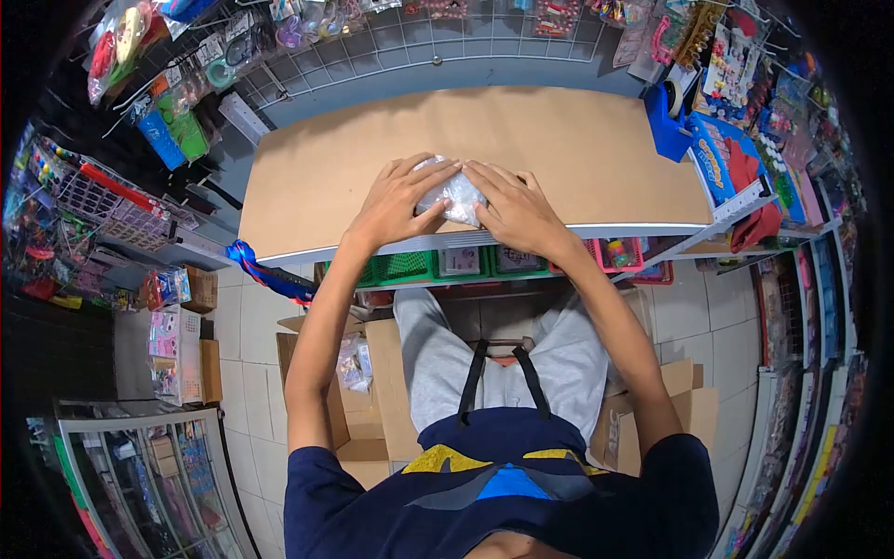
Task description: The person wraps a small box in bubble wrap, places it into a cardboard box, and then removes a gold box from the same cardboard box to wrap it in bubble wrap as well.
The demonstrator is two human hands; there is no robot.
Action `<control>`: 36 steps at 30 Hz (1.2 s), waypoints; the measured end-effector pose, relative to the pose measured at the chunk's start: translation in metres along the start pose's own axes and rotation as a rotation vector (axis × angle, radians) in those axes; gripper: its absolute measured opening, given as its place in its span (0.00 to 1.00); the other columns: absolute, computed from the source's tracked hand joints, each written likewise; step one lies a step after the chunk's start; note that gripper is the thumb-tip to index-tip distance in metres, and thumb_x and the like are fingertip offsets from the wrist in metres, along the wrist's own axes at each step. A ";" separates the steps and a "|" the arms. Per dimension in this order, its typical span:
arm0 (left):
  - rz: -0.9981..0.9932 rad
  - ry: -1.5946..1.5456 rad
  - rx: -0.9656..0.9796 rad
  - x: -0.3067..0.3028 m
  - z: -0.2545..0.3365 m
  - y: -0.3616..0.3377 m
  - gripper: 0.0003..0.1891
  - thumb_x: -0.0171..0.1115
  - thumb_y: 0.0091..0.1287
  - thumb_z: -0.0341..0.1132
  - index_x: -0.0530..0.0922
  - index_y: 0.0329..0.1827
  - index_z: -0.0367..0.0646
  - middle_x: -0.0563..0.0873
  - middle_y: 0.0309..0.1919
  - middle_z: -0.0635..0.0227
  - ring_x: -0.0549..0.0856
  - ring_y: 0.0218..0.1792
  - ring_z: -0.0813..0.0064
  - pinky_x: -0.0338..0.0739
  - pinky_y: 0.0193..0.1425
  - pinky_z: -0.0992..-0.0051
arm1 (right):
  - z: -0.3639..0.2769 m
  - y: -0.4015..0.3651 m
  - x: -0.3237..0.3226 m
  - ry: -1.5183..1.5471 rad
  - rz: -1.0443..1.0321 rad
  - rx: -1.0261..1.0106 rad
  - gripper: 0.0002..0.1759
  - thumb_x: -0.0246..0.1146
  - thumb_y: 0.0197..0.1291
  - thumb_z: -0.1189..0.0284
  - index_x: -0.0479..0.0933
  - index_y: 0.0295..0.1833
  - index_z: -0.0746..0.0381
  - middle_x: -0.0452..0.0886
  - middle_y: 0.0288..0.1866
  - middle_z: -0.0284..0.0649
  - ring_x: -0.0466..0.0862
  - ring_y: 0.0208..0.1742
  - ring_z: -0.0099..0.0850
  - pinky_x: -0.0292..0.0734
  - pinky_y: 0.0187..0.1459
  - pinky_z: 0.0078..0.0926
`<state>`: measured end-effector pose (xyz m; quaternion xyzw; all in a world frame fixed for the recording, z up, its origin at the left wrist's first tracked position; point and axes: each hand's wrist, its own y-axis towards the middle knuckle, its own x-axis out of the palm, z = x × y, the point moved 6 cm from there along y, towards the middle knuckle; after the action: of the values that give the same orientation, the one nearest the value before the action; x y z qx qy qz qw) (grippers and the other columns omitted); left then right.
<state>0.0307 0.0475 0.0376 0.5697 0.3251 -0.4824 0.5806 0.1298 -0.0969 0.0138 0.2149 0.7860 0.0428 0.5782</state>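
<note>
Left hand and right hand lying palm-down on desk, arms extended, fingers pressing around clear plastic packet between them

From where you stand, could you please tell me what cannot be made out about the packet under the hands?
Head view only:
- Contents of the clear packet: too small, glare, partly covered by the left hand and right hand.
- Grip: pinching or only pressing, the hands themselves hide it.
- Green bins under the table: mostly cut off by its front edge.
</note>
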 end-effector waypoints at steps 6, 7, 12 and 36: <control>0.079 -0.103 0.007 0.007 -0.006 0.002 0.29 0.60 0.72 0.47 0.73 0.74 0.46 0.77 0.70 0.55 0.75 0.69 0.52 0.65 0.76 0.53 | 0.003 -0.004 -0.009 0.038 0.146 0.019 0.32 0.57 0.72 0.55 0.69 0.75 0.61 0.68 0.78 0.46 0.69 0.77 0.41 0.59 0.72 0.49; 0.090 -0.102 -0.025 0.006 -0.003 0.002 0.28 0.60 0.72 0.47 0.74 0.73 0.45 0.78 0.69 0.55 0.75 0.69 0.51 0.65 0.75 0.54 | 0.005 -0.008 -0.013 0.058 0.162 0.052 0.32 0.58 0.72 0.54 0.70 0.74 0.61 0.69 0.77 0.46 0.69 0.76 0.41 0.59 0.71 0.49; 0.178 0.010 -0.129 0.001 0.021 0.001 0.26 0.59 0.74 0.45 0.76 0.70 0.42 0.80 0.63 0.55 0.78 0.64 0.51 0.70 0.70 0.57 | -0.006 -0.032 -0.029 0.054 0.197 0.056 0.33 0.63 0.67 0.49 0.74 0.70 0.58 0.73 0.72 0.44 0.73 0.73 0.40 0.61 0.69 0.48; 0.065 -0.215 -0.043 -0.004 0.008 -0.012 0.20 0.64 0.71 0.40 0.77 0.61 0.39 0.80 0.68 0.58 0.72 0.74 0.53 0.65 0.76 0.56 | -0.015 -0.017 -0.011 0.129 0.406 0.301 0.28 0.70 0.60 0.50 0.82 0.60 0.54 0.82 0.62 0.38 0.79 0.64 0.35 0.60 0.66 0.39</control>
<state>0.0175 0.0418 0.0381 0.5122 0.2528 -0.5146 0.6395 0.1141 -0.1136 0.0230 0.4488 0.7596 0.0540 0.4677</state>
